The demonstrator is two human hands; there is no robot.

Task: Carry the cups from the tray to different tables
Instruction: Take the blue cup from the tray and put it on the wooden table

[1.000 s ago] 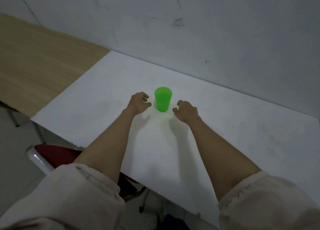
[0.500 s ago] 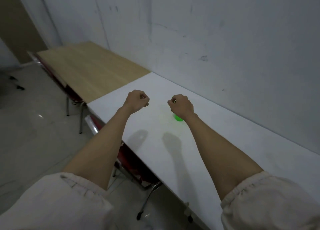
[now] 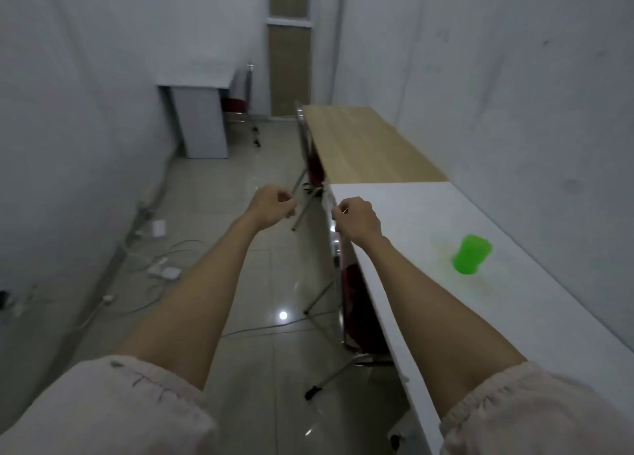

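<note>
A green plastic cup stands upright on the white table at the right, close to the wall. Both arms are stretched forward, away from the cup. My left hand hovers over the floor with its fingers curled in and nothing in it. My right hand is above the white table's left edge, also curled shut and holding nothing. No tray is in view.
A wooden table adjoins the white one further along the right wall. Red chairs with metal legs sit tucked under the tables. A white desk stands at the far left. Cables and a power strip lie on the tiled floor.
Both hands let go of the green cup and drew back into loose fists. The view has swung left, so the cup now sits off to the right and the room's floor shows.
</note>
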